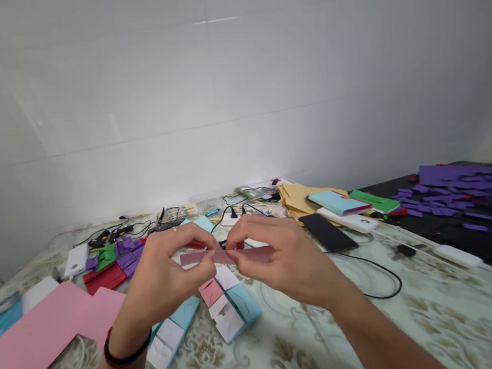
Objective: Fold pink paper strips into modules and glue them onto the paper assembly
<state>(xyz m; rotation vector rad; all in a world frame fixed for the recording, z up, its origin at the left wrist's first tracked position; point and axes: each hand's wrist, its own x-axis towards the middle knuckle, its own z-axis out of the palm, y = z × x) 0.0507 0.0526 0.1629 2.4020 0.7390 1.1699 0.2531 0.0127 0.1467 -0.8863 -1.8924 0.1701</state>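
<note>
Left hand [167,275] and right hand [279,256] each pinch one end of a narrow, flat pink strip [223,255], held level above folded paper pieces [227,309] at table [429,317] centre. No legible writing.

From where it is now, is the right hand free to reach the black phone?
Probably not yet: the right hand and left hand both pinch the pink strip. The phone lies uncovered just beyond it, nothing between.
</note>
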